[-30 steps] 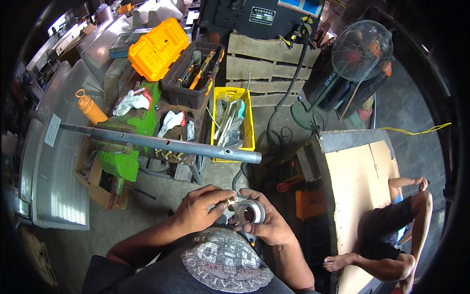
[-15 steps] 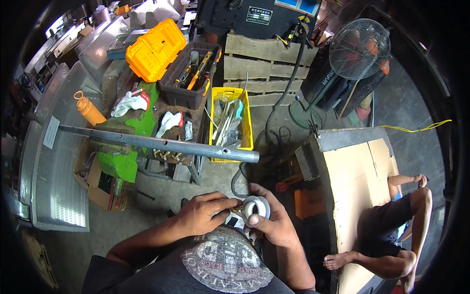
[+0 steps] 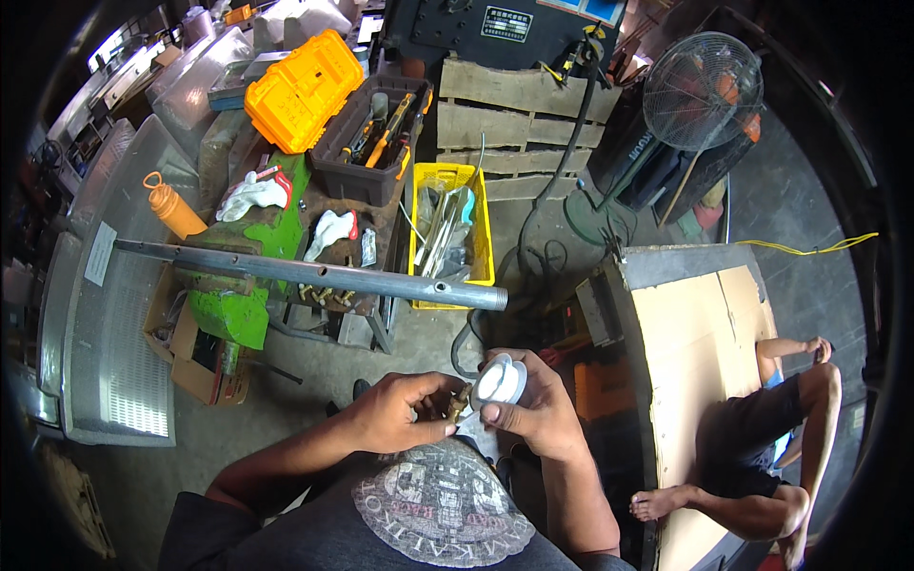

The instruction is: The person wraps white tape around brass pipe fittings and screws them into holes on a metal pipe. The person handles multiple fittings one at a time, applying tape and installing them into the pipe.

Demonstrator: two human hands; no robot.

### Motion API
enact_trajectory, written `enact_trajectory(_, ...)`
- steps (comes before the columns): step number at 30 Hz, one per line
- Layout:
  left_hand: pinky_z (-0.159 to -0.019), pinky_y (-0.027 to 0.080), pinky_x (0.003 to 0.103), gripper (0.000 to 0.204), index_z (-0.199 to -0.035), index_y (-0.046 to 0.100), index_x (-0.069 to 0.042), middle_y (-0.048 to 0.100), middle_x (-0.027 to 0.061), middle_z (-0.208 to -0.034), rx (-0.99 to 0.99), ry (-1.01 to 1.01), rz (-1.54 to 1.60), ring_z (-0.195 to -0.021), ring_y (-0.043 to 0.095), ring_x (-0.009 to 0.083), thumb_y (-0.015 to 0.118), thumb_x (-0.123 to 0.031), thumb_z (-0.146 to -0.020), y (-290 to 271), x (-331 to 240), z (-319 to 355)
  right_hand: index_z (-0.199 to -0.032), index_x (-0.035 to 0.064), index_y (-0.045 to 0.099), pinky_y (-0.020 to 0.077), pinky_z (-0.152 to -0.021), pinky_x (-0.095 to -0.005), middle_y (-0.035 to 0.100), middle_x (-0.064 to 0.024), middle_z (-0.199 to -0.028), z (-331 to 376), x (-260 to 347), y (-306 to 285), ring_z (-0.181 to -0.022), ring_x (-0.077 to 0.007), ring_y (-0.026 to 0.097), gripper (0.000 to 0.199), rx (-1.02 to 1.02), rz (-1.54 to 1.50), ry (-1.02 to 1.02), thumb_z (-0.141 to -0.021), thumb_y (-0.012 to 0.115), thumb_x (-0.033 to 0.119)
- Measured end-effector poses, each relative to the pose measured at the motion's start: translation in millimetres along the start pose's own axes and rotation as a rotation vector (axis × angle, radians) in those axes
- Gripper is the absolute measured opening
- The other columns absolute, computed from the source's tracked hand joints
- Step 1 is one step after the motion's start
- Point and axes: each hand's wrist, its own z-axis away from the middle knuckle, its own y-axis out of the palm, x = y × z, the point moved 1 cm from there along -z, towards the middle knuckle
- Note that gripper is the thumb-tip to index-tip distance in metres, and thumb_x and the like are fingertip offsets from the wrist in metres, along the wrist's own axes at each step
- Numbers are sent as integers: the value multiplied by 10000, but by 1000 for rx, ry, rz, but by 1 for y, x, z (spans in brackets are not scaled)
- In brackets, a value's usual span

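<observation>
My left hand pinches a small brass fitting between thumb and fingertips, in front of my chest. Close beside it, my right hand is closed round a roll of white thread seal tape, its round side facing up. The roll and the fitting are almost touching; a short pale strip seems to run between them. Beyond my hands a long grey steel pipe with holes along it lies across the green vise. More brass fittings lie on the workbench behind the pipe.
White gloves, an orange bottle and an open toolbox surround the pipe. A yellow crate holds metal pieces. At right, a person's bare legs rest on a cardboard-covered table; a fan stands behind.
The tape roll has tilted and risen slightly in my right hand, showing its white face. My left hand has turned, bringing the brass fitting more into sight.
</observation>
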Motion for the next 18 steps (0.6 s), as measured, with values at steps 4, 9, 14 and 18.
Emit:
enact_trajectory(4,-801,545,276,416,-1264,551,10,672,57,-1015,75,-5,345,-925,637,92,728,-32,-891,6,10,1,-1307,-16,561,466,-893,-299,635,-41,-1046,-5,2,1,-978,-130,589,693,-33,142,-51,-750,910,203)
enact_trajectory(9,-823,532,273,414,-1247,541,18,661,59,-1042,50,-12,314,-929,631,95,729,-19,-880,2,6,0,-1294,-31,569,466,-898,-299,636,-44,-1053,-8,9,6,-992,-128,580,644,-28,144,-83,-788,887,209)
enact_trajectory(14,-856,524,291,478,-1263,523,42,676,85,-1053,3,20,235,-942,639,114,736,-22,-840,2,7,1,-1324,-28,550,507,-816,-286,636,-45,-1044,-16,1,-4,-944,-116,600,553,44,243,-25,-918,758,284)
enact_trajectory(18,-861,522,296,499,-1267,518,52,686,94,-1043,-51,48,217,-950,644,122,742,-30,-828,2,3,1,-1340,14,540,549,-662,-260,632,-35,-1021,-18,-16,-2,-893,-104,635,512,23,142,-6,-1025,583,415)
